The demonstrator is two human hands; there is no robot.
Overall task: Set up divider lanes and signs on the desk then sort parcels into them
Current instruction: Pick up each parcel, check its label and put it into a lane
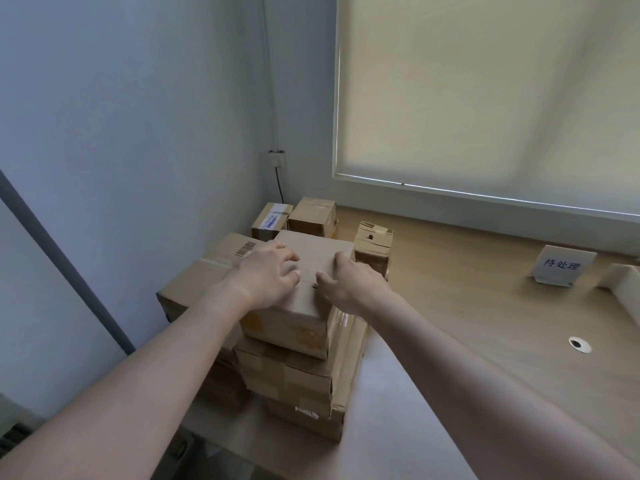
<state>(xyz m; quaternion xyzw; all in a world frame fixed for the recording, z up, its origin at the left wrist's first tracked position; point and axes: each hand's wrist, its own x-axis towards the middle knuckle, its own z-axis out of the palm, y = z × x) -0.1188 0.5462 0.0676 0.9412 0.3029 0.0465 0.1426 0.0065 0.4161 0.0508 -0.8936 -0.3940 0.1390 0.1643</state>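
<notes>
A stack of brown cardboard parcels stands at the desk's left corner. On the top parcel [304, 271] lie both of my hands. My left hand [273, 275] rests on its top with fingers curled over the surface. My right hand [349, 285] grips its right edge, thumb on top. Under it sit two more taped parcels [294, 372]. A white folded sign [562, 266] with black characters stands on the desk at the right. A white divider piece [627, 289] shows at the right edge.
A large flat box [207, 271] with a barcode lies left of the stack. Smaller boxes [311, 216] and a taped one [374, 247] stand behind. The wooden desk [467, 306] has a cable hole [580, 344]. A wall stands left, a blind behind.
</notes>
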